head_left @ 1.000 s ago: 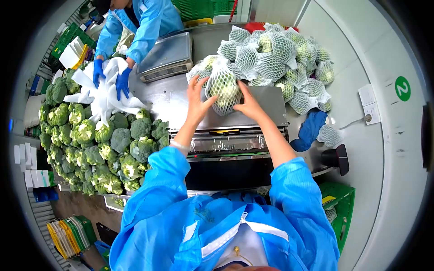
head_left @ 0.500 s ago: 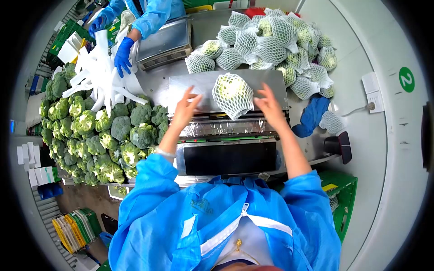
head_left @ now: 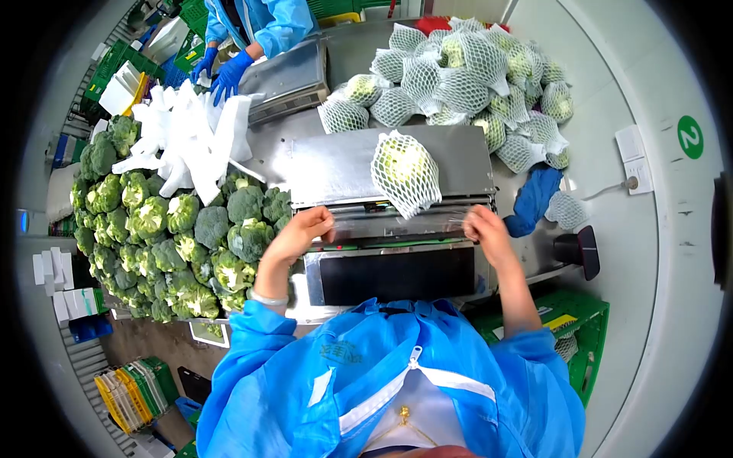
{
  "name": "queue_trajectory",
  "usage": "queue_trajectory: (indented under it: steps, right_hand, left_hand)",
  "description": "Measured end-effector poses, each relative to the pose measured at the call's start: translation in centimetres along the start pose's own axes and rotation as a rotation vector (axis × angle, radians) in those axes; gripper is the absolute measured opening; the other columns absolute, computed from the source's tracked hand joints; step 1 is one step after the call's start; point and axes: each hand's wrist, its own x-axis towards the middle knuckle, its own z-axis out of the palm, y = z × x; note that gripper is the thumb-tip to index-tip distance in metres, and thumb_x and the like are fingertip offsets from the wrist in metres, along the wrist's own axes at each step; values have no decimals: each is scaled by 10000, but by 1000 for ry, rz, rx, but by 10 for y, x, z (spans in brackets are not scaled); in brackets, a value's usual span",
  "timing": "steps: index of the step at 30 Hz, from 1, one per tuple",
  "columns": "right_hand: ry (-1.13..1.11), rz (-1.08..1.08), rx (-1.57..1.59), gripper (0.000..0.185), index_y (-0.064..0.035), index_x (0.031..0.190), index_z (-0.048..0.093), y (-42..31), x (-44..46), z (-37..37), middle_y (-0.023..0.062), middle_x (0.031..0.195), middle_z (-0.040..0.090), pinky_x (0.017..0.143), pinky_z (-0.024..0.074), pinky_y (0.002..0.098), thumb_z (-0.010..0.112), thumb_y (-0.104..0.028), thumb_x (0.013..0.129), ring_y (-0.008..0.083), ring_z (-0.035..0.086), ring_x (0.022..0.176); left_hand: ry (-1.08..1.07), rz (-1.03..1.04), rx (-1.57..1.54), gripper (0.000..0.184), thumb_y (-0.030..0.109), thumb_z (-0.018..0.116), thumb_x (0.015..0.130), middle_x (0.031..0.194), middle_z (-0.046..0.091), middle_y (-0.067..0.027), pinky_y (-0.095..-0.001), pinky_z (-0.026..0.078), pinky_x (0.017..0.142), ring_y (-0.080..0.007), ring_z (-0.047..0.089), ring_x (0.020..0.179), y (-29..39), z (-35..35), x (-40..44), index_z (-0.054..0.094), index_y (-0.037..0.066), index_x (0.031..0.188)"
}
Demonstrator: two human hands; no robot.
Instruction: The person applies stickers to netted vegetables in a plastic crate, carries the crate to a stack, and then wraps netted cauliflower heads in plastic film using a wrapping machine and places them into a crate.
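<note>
My left hand (head_left: 307, 231) and my right hand (head_left: 489, 233) are closed at the two ends of a clear plastic film (head_left: 397, 225), fingers pinched on its edge. Between and just beyond them, a broccoli head in a white foam net (head_left: 405, 169) lies on the flat metal top (head_left: 328, 164) of the wrapping machine. The net's open end points toward me, over the film. The machine's dark plate (head_left: 397, 276) lies nearer my body, below both hands.
Bare broccoli heads (head_left: 168, 244) are piled at the left under white foam nets (head_left: 191, 137). Netted heads (head_left: 458, 84) fill the back right. A scale (head_left: 286, 80) stands near a co-worker's blue-gloved hands (head_left: 229, 75). A blue cloth (head_left: 534, 202) and green crate (head_left: 588, 336) are at right.
Both my hands let go of the netted broccoli, leaving it on the metal top, came back toward my body and took hold of the film. The co-worker's gloved hands moved off the foam nets.
</note>
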Motion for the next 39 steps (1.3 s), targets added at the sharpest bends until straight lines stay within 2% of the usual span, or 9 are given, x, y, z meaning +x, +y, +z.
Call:
queue_trajectory:
  steps: [2,7,10,14,16,21,27,33,39]
  right_hand:
    - [-224,-107,575,127,-36,927,519,-31,-8,0,58,798,569,691,447,301,516,-151,982,187,550,738]
    - [287,-577,355,93,-45,930,510,-81,68,64,140,1033,668,823,477,356,494,-117,987,233,613,892]
    - [392,-578,-706,108,-36,981,496,-17,145,48,126,1087,678,847,469,361,464,-135,1006,232,640,944]
    - [249,-103,-431,324,-37,1115,466,-22,149,58,154,1127,648,884,463,356,550,-320,981,248,623,1011]
    - [15,-209,-322,552,-42,1215,419,-9,139,51,180,1193,594,961,438,357,621,-461,917,261,583,1088]
    - [-47,-218,-418,887,22,1309,369,-23,104,72,190,1219,551,999,419,363,900,-258,655,252,531,1159]
    - [-50,62,-447,799,69,1291,449,-52,56,99,207,1215,572,956,449,342,787,-443,778,252,557,1137]
    - [-237,392,-226,703,17,1377,384,-51,-55,115,156,1229,564,859,511,327,733,-310,861,201,570,1097]
    - [165,153,-648,466,26,771,547,55,-90,99,138,563,578,502,451,338,708,-401,866,210,629,551]
  left_hand:
    - [-83,52,-130,153,212,594,956,911,680,-130,-336,478,828,-203,634,842,48,-3,-8,547,69,934]
    - [139,737,-513,200,273,514,1000,1275,576,-261,-463,373,1072,-359,527,1243,70,32,104,456,88,949]
    - [472,515,410,254,318,450,1028,1086,685,-129,-351,468,876,-222,631,1035,15,36,183,485,70,1067]
    - [343,331,269,316,348,464,1011,1047,676,-163,-377,464,865,-250,631,1010,2,21,192,476,100,1208]
    - [178,295,239,447,348,515,982,1188,625,-222,-370,440,967,-273,601,1120,11,21,159,410,157,1373]
    - [4,298,512,884,406,855,667,1276,599,-157,-363,432,1005,-278,576,1178,17,27,123,449,137,1405]
    - [-94,-103,194,703,534,623,863,1164,628,-190,-368,510,841,-218,620,1026,41,40,69,539,-23,1284]
    - [-324,-578,-290,820,757,316,895,1344,533,-132,-412,560,766,-265,602,1110,7,71,-23,345,177,1475]
    - [-215,-556,-542,742,628,442,937,1226,599,-153,-428,560,845,-238,635,1041,-100,84,-51,422,49,1401]
